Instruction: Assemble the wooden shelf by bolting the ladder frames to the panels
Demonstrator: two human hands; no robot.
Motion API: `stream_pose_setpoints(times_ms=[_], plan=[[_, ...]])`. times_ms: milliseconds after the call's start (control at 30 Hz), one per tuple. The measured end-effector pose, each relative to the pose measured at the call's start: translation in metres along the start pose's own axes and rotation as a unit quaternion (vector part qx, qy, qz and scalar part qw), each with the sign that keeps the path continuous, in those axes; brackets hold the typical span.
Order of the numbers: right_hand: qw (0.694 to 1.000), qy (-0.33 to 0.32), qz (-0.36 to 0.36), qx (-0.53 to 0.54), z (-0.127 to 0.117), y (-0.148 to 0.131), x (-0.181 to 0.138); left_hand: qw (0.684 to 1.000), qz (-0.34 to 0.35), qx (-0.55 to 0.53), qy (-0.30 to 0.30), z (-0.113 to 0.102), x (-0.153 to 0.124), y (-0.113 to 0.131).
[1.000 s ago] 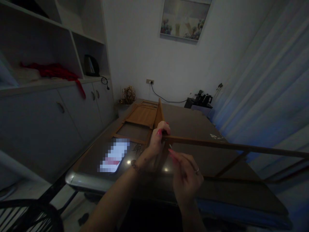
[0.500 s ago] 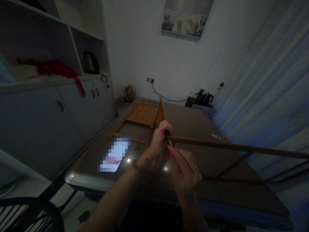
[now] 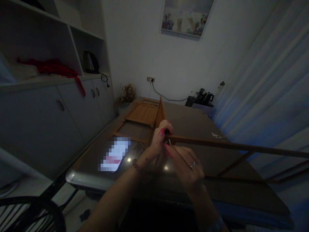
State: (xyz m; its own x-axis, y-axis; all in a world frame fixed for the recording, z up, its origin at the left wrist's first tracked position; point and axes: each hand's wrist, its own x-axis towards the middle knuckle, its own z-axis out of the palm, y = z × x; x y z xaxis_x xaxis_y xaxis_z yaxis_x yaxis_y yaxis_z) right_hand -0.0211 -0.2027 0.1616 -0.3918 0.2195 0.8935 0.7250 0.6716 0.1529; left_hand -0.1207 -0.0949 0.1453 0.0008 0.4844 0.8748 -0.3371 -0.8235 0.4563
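Note:
My left hand [image 3: 160,138] is closed round the end of a long wooden frame [image 3: 217,143], where it meets an upright wooden panel [image 3: 160,112]. Just below that joint, my right hand [image 3: 185,164] pinches a thin, silvery metal rod [image 3: 169,142]; its exact kind is too small to make out. The rod's upper end is at the frame's rail, and my fingers hide its lower end. To the left, a flat wooden panel with open sections [image 3: 141,114] lies on the table [image 3: 193,119]. Several small metal fasteners [image 3: 138,147] lie near my left wrist.
A lit phone [image 3: 115,154] with a blurred screen lies at the table's front left. The wooden frame stretches past the table's right side towards the curtain [image 3: 265,80]. A black chair [image 3: 31,212] stands at the lower left, cabinets [image 3: 72,109] line the left wall.
My right hand has tilted and shifted slightly, its fingertips now a little further left under the joint. The metal rod stands more upright. My left hand keeps its hold.

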Motion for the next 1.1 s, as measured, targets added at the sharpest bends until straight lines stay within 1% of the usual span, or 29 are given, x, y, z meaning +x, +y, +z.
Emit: stream_pose_setpoints(times_ms=[133, 233, 400, 500, 600, 667, 800, 1033, 1100], plan=[[0.995, -0.054, -0.089, -0.003, -0.012, 0.018, 0.008, 1.000, -0.008, 0.021, -0.005, -0.001, 0.000, -0.001], [0.990, -0.066, -0.120, 0.015, -0.018, 0.026, 0.015, 0.999, -0.005, 0.033, -0.004, -0.001, -0.001, -0.002], [0.987, -0.066, -0.142, 0.039, -0.017, 0.032, 0.021, 0.999, 0.002, 0.033, -0.007, -0.002, -0.001, -0.002], [0.984, -0.050, -0.169, 0.037, -0.014, 0.036, 0.025, 1.000, 0.008, 0.017, -0.006, -0.002, 0.000, -0.002], [0.979, -0.044, -0.193, 0.040, -0.011, 0.041, 0.028, 1.000, 0.004, 0.024, -0.005, -0.002, 0.001, -0.002], [0.978, -0.043, -0.193, 0.062, -0.009, 0.044, 0.030, 1.000, 0.004, 0.029, -0.003, -0.001, 0.001, -0.001], [0.980, -0.032, -0.155, 0.122, -0.005, 0.046, 0.031, 1.000, 0.007, 0.021, 0.002, 0.000, 0.001, 0.001], [0.979, -0.010, -0.108, 0.170, 0.002, 0.044, 0.034, 1.000, 0.011, 0.010, -0.002, -0.002, 0.000, -0.002], [0.980, -0.029, -0.100, 0.170, 0.001, 0.044, 0.036, 1.000, 0.017, 0.015, -0.004, -0.002, 0.000, -0.003]])
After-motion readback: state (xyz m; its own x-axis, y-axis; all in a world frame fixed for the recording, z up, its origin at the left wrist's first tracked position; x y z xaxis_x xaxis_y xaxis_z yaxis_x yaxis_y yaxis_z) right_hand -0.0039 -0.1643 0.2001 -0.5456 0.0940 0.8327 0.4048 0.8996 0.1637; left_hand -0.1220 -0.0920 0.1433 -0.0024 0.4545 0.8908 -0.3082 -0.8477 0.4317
